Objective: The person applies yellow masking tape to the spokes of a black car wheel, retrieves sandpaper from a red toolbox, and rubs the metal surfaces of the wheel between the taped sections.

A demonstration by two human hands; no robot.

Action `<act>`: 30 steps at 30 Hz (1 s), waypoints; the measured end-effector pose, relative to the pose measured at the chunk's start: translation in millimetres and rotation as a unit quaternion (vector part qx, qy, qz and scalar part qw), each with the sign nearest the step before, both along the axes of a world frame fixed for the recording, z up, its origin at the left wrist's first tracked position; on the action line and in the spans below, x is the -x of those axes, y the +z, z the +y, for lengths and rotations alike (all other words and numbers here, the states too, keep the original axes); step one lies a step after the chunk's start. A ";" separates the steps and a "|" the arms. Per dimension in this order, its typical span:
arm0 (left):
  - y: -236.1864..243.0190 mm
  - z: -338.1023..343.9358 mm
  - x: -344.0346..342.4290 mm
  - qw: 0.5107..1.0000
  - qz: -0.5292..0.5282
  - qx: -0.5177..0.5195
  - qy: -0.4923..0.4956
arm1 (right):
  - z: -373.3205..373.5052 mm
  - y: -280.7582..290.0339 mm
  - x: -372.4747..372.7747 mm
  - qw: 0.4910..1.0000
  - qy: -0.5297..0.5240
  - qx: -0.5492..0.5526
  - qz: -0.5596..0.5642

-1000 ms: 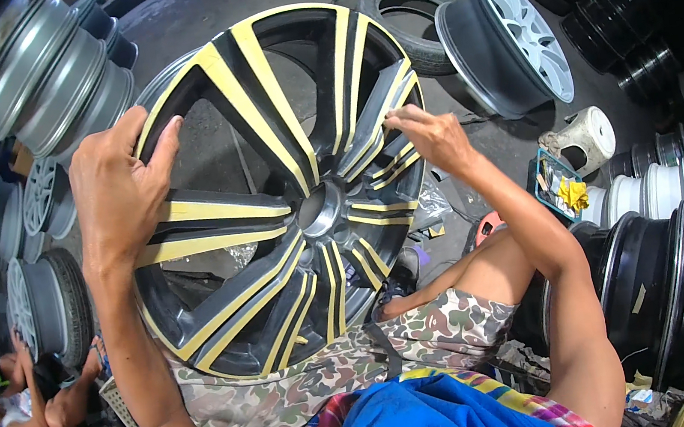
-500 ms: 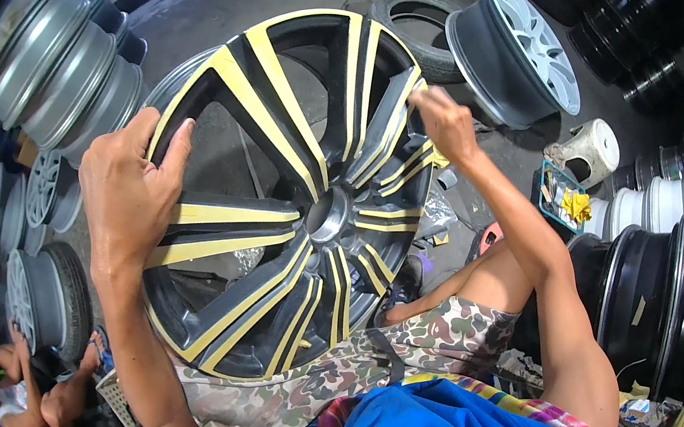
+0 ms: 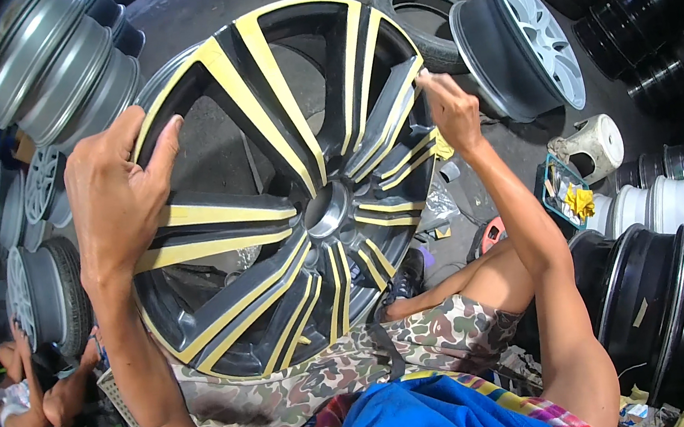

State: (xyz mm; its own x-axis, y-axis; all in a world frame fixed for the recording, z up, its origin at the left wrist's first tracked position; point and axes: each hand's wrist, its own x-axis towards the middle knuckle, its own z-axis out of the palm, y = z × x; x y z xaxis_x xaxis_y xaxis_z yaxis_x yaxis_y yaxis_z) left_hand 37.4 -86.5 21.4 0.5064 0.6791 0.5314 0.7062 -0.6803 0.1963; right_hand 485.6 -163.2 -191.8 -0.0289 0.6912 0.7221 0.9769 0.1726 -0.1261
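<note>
A large black alloy wheel point(image 3: 259, 208) with yellow stripes on its spokes and a yellow outer lip leans tilted over my lap. My left hand point(image 3: 117, 196) is wrapped round its upper left edge, the thumb on the lip and the fingers hidden behind. At its upper right edge, my right hand point(image 3: 454, 108) is closed, fingertips bunched beside the lip. A greyish, shiny strip runs along the spoke next to those fingertips. Whether they pinch that strip or something else is too small to tell. The wheel's bottom rests against my camouflage shorts point(image 3: 427, 336).
A silver wheel point(image 3: 501, 46) stands beyond my right hand, near a tyre point(image 3: 420, 17). Silver wheels point(image 3: 54, 61) are stacked far left. Black rims point(image 3: 646, 294) line the right, near a white stool point(image 3: 597, 145) and teal basket point(image 3: 550, 203). Another person's leg point(image 3: 60, 402) shows lower left.
The wheel has shifted slightly up and left in view, my left hand with it. My right hand has moved a little to the right, staying by the lip.
</note>
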 end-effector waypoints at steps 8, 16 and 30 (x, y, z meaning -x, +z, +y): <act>-3.7 1.7 -0.4 1.000 0.003 -0.011 -0.004 | -2.6 0.5 -0.6 1.000 -0.019 0.010 0.004; 0.8 -1.9 2.6 1.000 0.003 0.001 0.006 | -0.6 4.0 3.2 1.000 -0.013 -0.010 0.015; 1.6 -1.8 3.0 1.000 0.007 -0.014 -0.009 | 4.8 9.6 -1.8 0.999 -0.021 -0.022 0.023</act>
